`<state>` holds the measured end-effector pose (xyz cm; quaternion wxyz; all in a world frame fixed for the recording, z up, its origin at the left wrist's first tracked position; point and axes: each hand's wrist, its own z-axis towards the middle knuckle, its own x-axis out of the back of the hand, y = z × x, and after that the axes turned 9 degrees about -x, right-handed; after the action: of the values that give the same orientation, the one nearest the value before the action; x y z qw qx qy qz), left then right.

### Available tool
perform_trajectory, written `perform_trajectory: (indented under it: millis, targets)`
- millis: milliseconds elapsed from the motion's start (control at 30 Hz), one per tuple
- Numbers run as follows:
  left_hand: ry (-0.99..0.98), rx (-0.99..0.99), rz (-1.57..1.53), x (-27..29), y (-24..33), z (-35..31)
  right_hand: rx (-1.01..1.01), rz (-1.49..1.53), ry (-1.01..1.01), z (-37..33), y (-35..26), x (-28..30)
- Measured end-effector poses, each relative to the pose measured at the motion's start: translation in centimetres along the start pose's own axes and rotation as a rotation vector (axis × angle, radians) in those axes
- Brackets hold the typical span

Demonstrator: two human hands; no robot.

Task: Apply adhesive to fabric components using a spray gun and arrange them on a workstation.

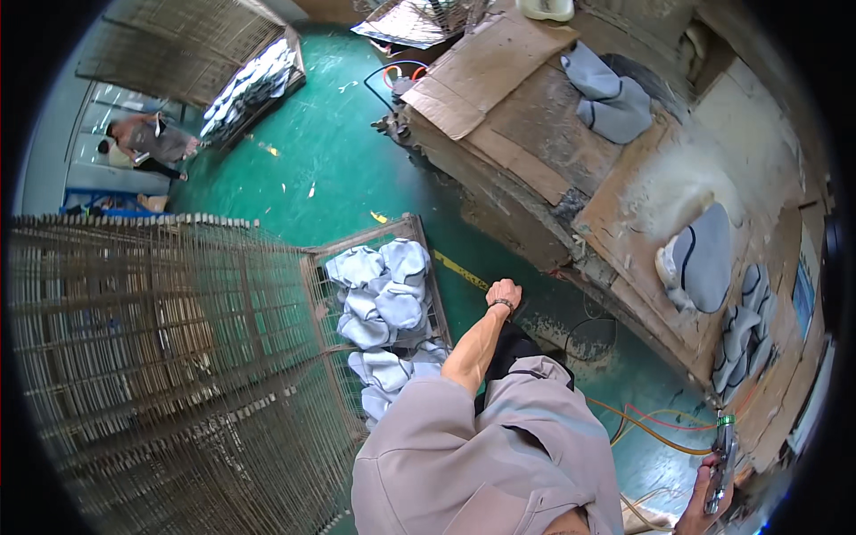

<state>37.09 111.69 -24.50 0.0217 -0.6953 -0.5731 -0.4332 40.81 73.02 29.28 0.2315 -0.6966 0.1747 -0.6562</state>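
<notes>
My left hand (504,294) hangs at my side above the green floor (339,152), fingers curled into a fist with a dark band on the wrist; nothing shows in it. It is just right of a wire cart (426,259) piled with several pale grey moulded pieces (383,303). My right hand (704,504), at the lower right edge, grips a metal air gun (720,459) with a green fitting. Orange hoses (655,428) trail from the gun across the floor.
A tall wire rack (160,357) fills the left. A dusty workbench (535,134) covered in cardboard runs along the right, with grey moulded pieces (611,98) and more (704,263) on it. Another person (147,143) crouches far off at the upper left.
</notes>
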Motion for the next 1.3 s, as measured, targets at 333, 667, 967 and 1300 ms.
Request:
perform_trajectory:
  millis: [333, 667, 967, 1300]
  targets:
    - [-0.259, 0.106, 0.099, 0.3, -4.3, -0.8, -0.076, -0.114, 0.009, -0.2, -2.6, -1.9]
    - [-0.376, 0.282, -0.183, -4.1, -14.6, 4.3, -0.061, -0.120, 0.071, 2.9, -8.1, -2.8]
    - [-0.318, 0.192, -0.386, -2.5, -8.0, 7.8, -0.141, -0.155, 0.130, 1.9, -10.4, -3.5]
    - [-0.377, 0.108, -0.379, -1.6, -6.0, 10.2, -0.217, -0.251, 0.164, -0.9, -12.2, -4.2]
